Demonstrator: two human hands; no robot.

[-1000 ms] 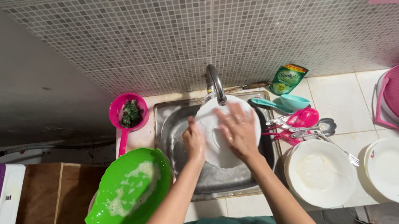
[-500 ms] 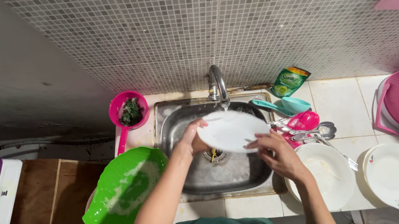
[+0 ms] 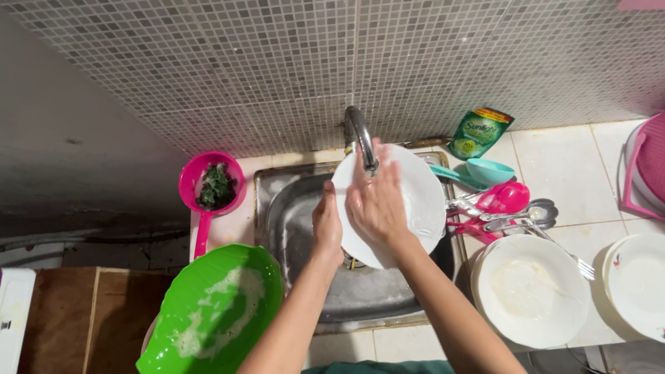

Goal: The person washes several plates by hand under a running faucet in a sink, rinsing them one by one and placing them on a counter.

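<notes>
- Left hand (image 3: 328,229) clamps the plate (image 3: 419,199) at its left rim, over the sink (image 3: 285,206).
- Right hand (image 3: 376,205) lies flat on it, fingers apart (wet, likely slippery, breakable).

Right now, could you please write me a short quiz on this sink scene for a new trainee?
1. True or false: the right hand lies flat on the white plate over the sink.
2. What colour is the big soapy bowl at the sink's near left corner?
A. pink
B. green
C. white
3. Fill in: the left hand grips the plate's ____ edge, below the tap.

Key:
1. True.
2. B, green.
3. Left. Both hands hold the plate under the tap; whether water runs cannot be told. Two more white plates lie on the counter to the right.
</notes>
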